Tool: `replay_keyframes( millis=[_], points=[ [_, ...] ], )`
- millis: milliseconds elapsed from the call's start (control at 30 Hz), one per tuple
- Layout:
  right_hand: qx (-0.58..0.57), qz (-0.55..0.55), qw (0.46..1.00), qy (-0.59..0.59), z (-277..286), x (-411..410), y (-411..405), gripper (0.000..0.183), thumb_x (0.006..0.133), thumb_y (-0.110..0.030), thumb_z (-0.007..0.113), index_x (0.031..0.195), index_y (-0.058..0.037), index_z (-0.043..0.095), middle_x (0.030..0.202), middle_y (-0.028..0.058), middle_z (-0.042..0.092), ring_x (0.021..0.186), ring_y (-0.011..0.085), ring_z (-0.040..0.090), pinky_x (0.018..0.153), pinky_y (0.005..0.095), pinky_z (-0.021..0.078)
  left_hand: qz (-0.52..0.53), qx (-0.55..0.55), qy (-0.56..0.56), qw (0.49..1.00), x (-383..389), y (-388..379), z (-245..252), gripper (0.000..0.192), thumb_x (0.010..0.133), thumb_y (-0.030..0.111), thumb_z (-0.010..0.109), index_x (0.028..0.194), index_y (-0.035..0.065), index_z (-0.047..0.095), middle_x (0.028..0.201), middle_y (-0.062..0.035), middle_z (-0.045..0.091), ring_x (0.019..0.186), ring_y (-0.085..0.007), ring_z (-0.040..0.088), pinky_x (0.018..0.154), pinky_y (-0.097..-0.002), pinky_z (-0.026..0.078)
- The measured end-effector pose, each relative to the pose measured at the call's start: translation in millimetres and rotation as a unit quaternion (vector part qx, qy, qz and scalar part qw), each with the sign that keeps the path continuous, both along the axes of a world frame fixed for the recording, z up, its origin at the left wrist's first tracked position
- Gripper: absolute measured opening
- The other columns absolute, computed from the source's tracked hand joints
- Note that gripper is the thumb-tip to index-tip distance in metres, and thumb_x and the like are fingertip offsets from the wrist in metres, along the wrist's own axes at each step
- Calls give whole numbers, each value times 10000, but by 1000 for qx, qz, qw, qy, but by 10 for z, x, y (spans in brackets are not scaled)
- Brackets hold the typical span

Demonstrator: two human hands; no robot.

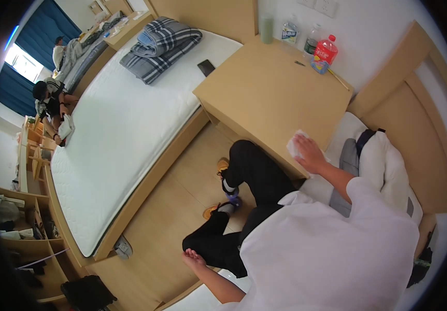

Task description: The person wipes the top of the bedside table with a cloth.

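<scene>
Pressed on a crumpled white tissue or cloth (294, 144), my right hand (308, 152) is at the near corner of a light wooden bedside cabinet (270, 93). Part of the tissue is hidden under the palm. My left hand (193, 259) lies against my knee, palm turned up, with its fingers loosely curled and nothing seen in it. Toward the wall on the cabinet stand a green cup (266, 28), two clear plastic bottles (290, 30) (312, 40) and a red-labelled bottle (325, 49). A blue packet (319, 66), a yellow pencil-like stick (339, 79) and a small dark item (300, 63) lie near them.
Left of the cabinet, a bare white mattress (130, 116) holds a folded plaid blanket (161, 48) and a black phone (206, 68). A person (54, 97) handles white cloth at its far edge; another sits farther back. Bedding (382, 163) lies beside me. A black case (88, 293) stands lower left.
</scene>
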State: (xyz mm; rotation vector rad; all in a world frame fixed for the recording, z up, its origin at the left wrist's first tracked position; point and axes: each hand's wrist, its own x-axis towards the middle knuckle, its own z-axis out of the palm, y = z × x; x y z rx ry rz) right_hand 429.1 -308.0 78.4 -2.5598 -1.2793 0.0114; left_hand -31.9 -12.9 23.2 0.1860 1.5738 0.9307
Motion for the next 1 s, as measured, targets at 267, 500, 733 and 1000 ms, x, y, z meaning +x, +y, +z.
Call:
replay_keyframes(
  millis=[267, 500, 733, 1000],
  points=[
    [-9, -153, 987, -47, -191, 553, -270, 578, 783, -211, 486, 1277, 5, 280, 1341, 166, 271, 1261, 301, 221, 1017, 413, 180, -19, -10, -41, 999, -240, -102, -410, 260, 836, 334, 436, 730, 107, 509, 639, 9, 551, 481, -97, 500, 361, -166, 366],
    [-15, -170, 985, -37, -223, 804, 94, 566, 814, -242, 451, 1298, -17, 262, 1361, 123, 253, 1270, 249, 216, 1033, 394, 159, -22, -25, 45, 998, -172, -109, -323, 244, 832, 340, 442, 805, 108, 514, 764, -18, 596, 569, -125, 549, 423, -186, 397],
    [-31, -198, 978, -57, -254, 1286, 304, 535, 843, -270, 428, 1291, -19, 276, 1359, 122, 258, 1266, 247, 225, 1020, 396, 193, -16, -10, 35, 999, 0, 6, -273, 242, 834, 323, 453, 842, 92, 526, 785, -39, 618, 564, -121, 566, 423, -190, 417],
    [-41, -256, 964, -64, -381, 1004, 750, 556, 843, -308, 445, 1288, -17, 281, 1356, 123, 269, 1258, 251, 239, 1016, 403, 198, -6, -10, 0, 1000, -16, -146, -231, 241, 831, 318, 462, 847, 86, 528, 768, -55, 619, 542, -132, 567, 413, -193, 417]
  ],
)
